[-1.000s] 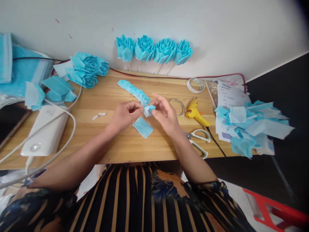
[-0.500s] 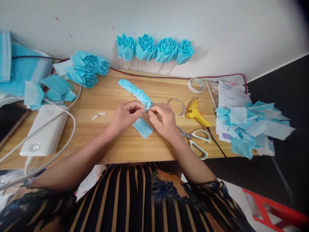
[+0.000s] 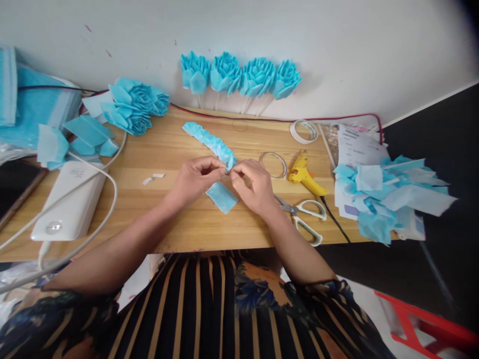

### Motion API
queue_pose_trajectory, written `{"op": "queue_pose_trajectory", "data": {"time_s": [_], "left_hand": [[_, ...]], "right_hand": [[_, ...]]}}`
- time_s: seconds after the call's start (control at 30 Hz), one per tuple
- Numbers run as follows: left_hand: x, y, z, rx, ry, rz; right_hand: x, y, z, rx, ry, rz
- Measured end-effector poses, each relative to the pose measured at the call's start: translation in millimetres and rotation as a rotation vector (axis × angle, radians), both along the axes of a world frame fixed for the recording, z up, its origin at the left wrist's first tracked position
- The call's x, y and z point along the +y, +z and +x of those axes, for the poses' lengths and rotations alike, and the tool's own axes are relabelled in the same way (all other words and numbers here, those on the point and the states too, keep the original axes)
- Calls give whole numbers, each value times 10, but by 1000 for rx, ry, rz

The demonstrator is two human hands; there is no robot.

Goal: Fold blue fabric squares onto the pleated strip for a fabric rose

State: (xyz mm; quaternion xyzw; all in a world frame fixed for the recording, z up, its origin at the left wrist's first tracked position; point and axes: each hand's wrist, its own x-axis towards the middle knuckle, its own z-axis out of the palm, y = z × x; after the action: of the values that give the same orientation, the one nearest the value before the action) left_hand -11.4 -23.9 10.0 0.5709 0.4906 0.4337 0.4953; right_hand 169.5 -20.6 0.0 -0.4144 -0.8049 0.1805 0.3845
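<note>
A long blue strip of pleated mask fabric (image 3: 211,142) runs slantwise across the wooden table. Its near end is pinched between the fingertips of my left hand (image 3: 196,179) and my right hand (image 3: 254,184), which almost meet there. Thumb and index finger are pressed together on both hands. Just below my fingertips lies a flat blue fabric piece (image 3: 223,197); whether it joins the strip is hidden. Right of my right hand rest scissors (image 3: 299,212) with white handles, a yellow glue gun (image 3: 307,177) and a thin tape ring (image 3: 275,164).
Several blue fabric flowers on sticks (image 3: 241,77) lean against the wall, with more flowers (image 3: 136,104) at the left. A white power bank (image 3: 69,202) with a looping cable, a tape roll (image 3: 304,132), fabric scraps (image 3: 396,192) and paper bits (image 3: 153,178) lie around.
</note>
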Motion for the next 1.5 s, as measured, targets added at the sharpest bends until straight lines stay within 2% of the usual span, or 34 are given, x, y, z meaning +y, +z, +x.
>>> {"op": "queue_pose_trajectory", "data": {"time_s": [0.4,0.57,0.67,0.73,0.8,0.87,0.9,1.03,1.1,1.3,1.5], "left_hand": [[-5,33,-1,-8,-25,-12],[-2,18,4,-108,-23,-72],[19,-26,-4,-206,25,-147],[37,-51,-10,-251,59,-177],[50,-64,-11,-271,63,-196],[51,-65,-6,-282,43,-209],[47,-63,-2,-287,31,-213],[20,-61,7,-288,-7,-224],[8,-71,5,-273,-28,-228],[-5,-64,9,-237,-23,-172],[-17,16,32,-130,-63,-114]], "right_hand": [[3,-11,8,-2,17,-8],[-2,18,13,26,40,-14],[-18,63,35,113,83,-68],[-18,77,57,216,39,-99],[4,60,76,332,-69,-109],[46,14,88,427,-126,-163],[69,-15,90,463,-103,-227],[121,-115,73,530,143,-589],[114,-134,56,538,196,-690],[75,-109,27,518,123,-638],[66,-95,-1,555,132,-654]]}}
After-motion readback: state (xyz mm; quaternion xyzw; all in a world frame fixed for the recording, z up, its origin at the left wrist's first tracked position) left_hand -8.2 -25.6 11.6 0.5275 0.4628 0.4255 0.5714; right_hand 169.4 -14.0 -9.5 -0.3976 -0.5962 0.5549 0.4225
